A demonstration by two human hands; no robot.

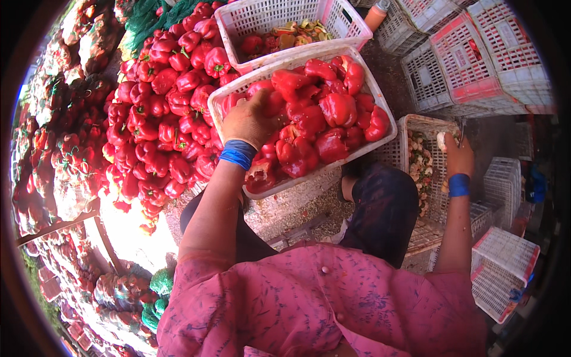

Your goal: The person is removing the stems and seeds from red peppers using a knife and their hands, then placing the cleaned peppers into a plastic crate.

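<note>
My left hand [250, 122], in a tan glove with a blue band at the wrist, reaches over the near left side of a white crate [300, 177]. Its fingers curl round a red bell pepper [272, 102], partly hidden by the hand. Several glossy red peppers [338, 110] fill this crate, some cut open at the top. Off to the right, my right hand [459, 157] is closed on a thin metal tool [463, 130], perhaps a blade. Beside its fingers shows a pale pepper core [442, 141]. Below that lies a crate [439, 166] holding cores and seeds.
A large heap of whole red peppers [169, 107] lies at the left. Behind the pepper crate stands another white crate [223, 27] with trimmings. Stacked crates [464, 59] rise at the far right, and a tipped crate [502, 262] lies lower right. Filled mesh sacks [71, 178] line the left.
</note>
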